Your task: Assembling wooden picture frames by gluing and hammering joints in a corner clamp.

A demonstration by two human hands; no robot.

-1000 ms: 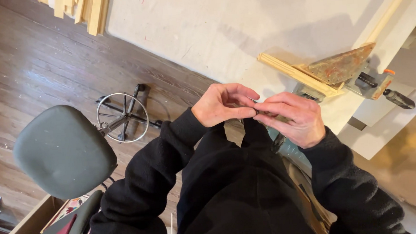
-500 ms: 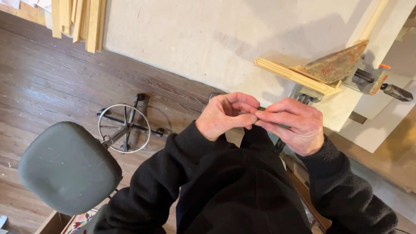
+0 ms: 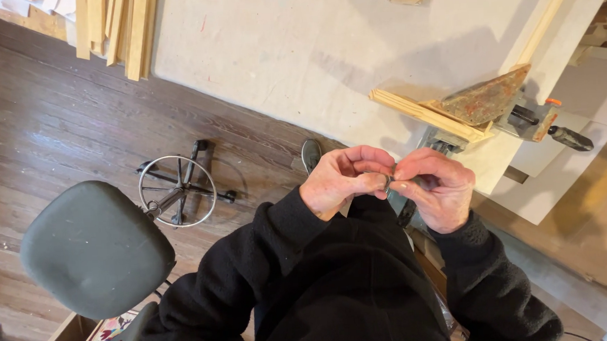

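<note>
My left hand and my right hand meet in front of my chest, fingertips pinched together on a small dark object that is mostly hidden between them. Both arms wear black sleeves. Just beyond the hands, at the edge of the pale worktable, a wooden strip and a worn triangular wooden block are held by a bar clamp with an orange part and a black handle.
A grey-green stool with a round metal footring stands at my left on the dark wood floor. Wooden strips lean at the top left. Pale boards lie at the right. A dark shoe shows under the table.
The view has shifted slightly; the stool now sits lower left. My hands stay pinched together on the small object, now a little lower in the view.
</note>
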